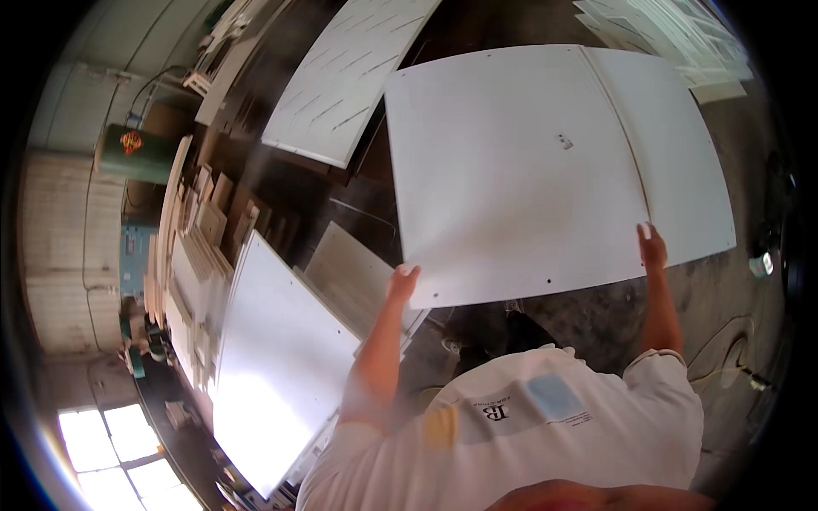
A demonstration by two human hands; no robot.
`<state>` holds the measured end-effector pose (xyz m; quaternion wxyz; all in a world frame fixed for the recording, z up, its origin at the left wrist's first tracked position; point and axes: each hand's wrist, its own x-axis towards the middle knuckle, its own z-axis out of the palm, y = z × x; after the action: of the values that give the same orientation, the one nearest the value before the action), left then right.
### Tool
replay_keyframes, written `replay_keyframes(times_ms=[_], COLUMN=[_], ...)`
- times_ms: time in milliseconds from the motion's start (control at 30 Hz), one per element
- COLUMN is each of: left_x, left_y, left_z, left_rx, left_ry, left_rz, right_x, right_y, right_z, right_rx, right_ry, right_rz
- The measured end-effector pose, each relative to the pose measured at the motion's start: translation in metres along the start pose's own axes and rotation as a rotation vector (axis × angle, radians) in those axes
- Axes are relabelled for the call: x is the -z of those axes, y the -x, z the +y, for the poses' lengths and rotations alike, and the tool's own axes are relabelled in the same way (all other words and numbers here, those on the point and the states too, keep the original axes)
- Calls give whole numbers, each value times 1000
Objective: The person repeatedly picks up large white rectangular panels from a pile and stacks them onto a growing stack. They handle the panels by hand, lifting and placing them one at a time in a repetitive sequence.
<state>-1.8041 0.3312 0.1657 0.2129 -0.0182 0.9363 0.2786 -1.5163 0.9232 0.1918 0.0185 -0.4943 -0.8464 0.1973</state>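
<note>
A large white panel (511, 170) spreads out in front of me, with a thin brownish groove (620, 128) running across its right part. Small dark holes mark its edges, and a little printed label (563, 141) sits near its middle. My left hand (403, 282) is closed on the panel's near left corner. Farther right, my right hand (652, 247) grips the near edge, close to the end of the groove. The fingers under the panel are hidden on both sides. Whether the panel rests on something beneath it cannot be seen.
Another white panel (281, 366) leans at my left, beside a smaller grey-white board (349, 277). A slotted white board (349, 77) lies beyond. Stacked board pieces (200, 255) line the left side. White slatted pieces (673, 43) are piled at far right. A cable (724, 370) crosses the floor.
</note>
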Motion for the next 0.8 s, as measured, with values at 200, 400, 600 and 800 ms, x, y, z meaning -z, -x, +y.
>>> replay_keyframes(times_ms=[200,400,600,800], left_x=[-37,-109,-206,-397], left_y=[75,236,429,542], left_z=[29,-79,-154,-131], left_rx=[80,286,919,1344], left_ry=[-48,275,618,1164], left_rz=[-168,2,378,744], right_x=[-46,-74,-151,-193], right_y=[-5,-34,-53,233], right_z=[-51,-48,-126,-308], right_rx=[162,324,786,1471], right_ry=[336,458,524,304], right_rz=[-182,-345,-423,-1114])
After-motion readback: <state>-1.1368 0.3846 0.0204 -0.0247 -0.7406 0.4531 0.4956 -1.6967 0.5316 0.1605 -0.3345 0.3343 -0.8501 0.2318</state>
